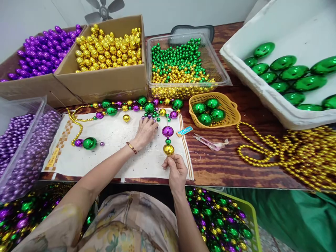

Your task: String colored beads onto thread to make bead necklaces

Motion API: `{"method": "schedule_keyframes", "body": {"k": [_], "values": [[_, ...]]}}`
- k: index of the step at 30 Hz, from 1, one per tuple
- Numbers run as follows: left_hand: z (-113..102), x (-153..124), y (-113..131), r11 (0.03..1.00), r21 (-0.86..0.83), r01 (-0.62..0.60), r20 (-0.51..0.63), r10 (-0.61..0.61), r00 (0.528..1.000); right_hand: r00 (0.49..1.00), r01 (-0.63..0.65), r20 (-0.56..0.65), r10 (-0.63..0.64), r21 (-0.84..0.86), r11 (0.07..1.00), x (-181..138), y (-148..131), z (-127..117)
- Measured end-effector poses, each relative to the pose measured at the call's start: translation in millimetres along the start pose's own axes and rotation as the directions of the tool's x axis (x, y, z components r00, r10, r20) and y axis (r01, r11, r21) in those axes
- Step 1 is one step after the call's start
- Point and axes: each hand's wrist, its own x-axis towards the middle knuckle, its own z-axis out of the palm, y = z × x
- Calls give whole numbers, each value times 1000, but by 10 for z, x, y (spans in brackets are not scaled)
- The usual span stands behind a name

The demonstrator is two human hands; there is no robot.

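Note:
My right hand [177,169] is closed, thumb and fingers pinching at a gold bead [168,149]. Above that bead, a small green bead [168,141] and a purple bead [167,131] line up, and a thin needle-like tip rises from the purple one. My left hand [146,133] reaches over small loose purple and green beads [158,114] on the white cloth [115,154]. Its fingers are curled together, and whatever is under the fingertips is hidden. A string with a green bead [89,143] and a purple bead [78,142] lies to the left.
Along the back stand cardboard boxes of purple [49,52] and gold beads [110,49], plus a clear bin [189,84]. A yellow basket [231,113], pink-handled snips [210,142] and gold bead strands [262,150] lie right. A foam box [244,80] holds large green beads.

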Motion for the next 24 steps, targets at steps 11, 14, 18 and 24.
{"method": "schedule_keyframes", "body": {"k": [11,14,18,24], "values": [[-168,-21,-246,887,-431,166,-126,-242,962,999,11,-32,-10,12,1000,-7,34,-32],[-153,-45,-324,892,-411,187,-156,-271,950,1000,7,-28,-7,15,1000,-7,28,-28],[-100,-82,-411,935,-271,229,-149,-275,950,1000,2,-13,-2,7,1000,-10,16,-21],[-1,-77,-454,964,-87,249,-126,-259,958,1000,-7,-13,7,-11,1000,-7,10,-20]]}}
